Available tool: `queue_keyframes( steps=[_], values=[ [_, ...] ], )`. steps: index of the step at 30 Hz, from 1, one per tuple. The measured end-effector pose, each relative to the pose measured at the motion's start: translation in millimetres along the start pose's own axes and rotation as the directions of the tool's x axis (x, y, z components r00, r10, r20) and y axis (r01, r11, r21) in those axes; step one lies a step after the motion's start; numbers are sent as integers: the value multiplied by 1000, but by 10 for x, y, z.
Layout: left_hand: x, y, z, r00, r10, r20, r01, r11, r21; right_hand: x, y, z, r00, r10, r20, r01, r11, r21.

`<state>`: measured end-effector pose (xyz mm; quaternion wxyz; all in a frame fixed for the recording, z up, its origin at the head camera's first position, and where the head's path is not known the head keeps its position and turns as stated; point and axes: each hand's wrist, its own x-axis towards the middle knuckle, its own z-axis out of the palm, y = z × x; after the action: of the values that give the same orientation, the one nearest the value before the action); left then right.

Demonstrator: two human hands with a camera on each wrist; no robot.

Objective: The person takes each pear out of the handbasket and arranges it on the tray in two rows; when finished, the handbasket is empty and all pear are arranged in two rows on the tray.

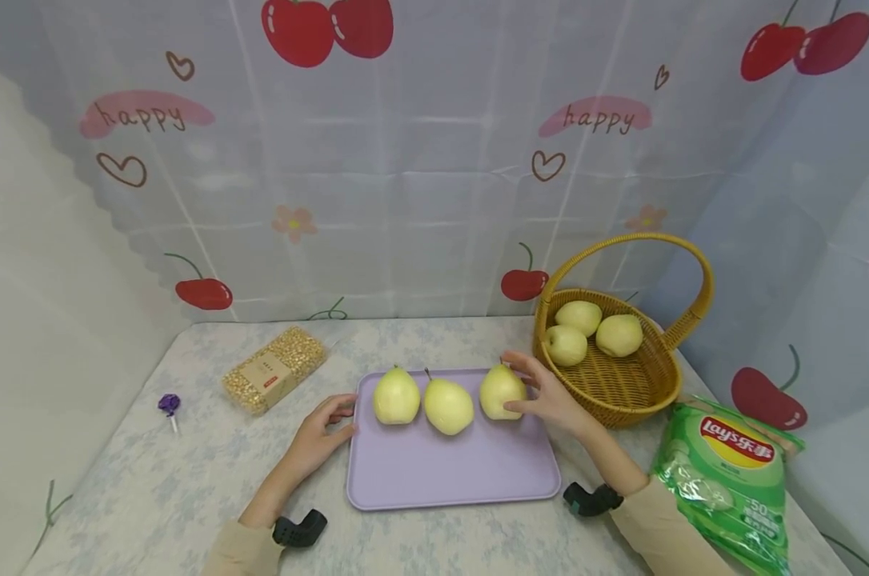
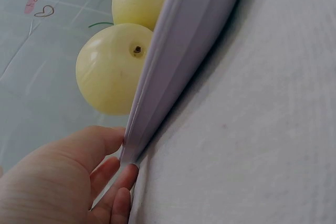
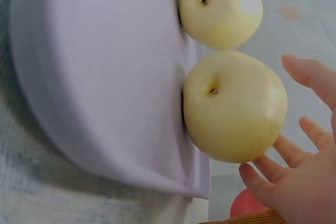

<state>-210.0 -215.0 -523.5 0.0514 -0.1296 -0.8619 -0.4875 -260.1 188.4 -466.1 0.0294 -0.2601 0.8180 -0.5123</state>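
A lilac tray [image 1: 456, 475] lies on the table with three yellow-green pears standing in a row along its far half: a left pear [image 1: 396, 397], a middle pear [image 1: 449, 406] and a right pear [image 1: 502, 392]. My left hand [image 1: 324, 433] rests at the tray's left edge; in the left wrist view its thumb and fingertips touch the rim [image 2: 137, 114]. Around the right side of the right pear, my right hand [image 1: 546, 394] has its fingers spread. The right wrist view shows the thumb apart from this pear [image 3: 236, 108] and other fingertips right at its surface.
Behind my right hand stands a wicker basket [image 1: 639, 394] with a tall handle and three pears inside. A green chip bag [image 1: 726, 480] lies at the right. Leftward are a packet of yellow kernels [image 1: 274, 370] and a purple lollipop [image 1: 169, 405]. A printed curtain [image 1: 420, 200] hangs behind.
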Motion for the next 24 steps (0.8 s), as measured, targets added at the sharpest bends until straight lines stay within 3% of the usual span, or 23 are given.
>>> queue_keyframes(
  steps=[3, 6, 14, 19, 24],
  values=[
    [-6, -4, 8, 998, 54, -22, -54, 999, 5, -12, -20, -24, 1000, -7, -7, 7, 1000, -3],
    [-10, -5, 12, 997, 70, -32, -70, 998, 7, -29, -51, -57, 1000, -14, -18, 14, 1000, 7],
    [4, 16, -12, 1000, -7, 18, 8, 1000, -16, -81, -220, -215, 991, -30, -133, 41, 996, 81],
    [-2, 33, -18, 1000, -17, 23, 17, 1000, -12, -72, -300, -420, 961, -20, -277, 74, 980, 185],
    [1, 27, -13, 1000, -20, 24, 20, 1000, -12, 15, -260, -681, 920, 96, -379, -29, 983, 179]
  ],
)
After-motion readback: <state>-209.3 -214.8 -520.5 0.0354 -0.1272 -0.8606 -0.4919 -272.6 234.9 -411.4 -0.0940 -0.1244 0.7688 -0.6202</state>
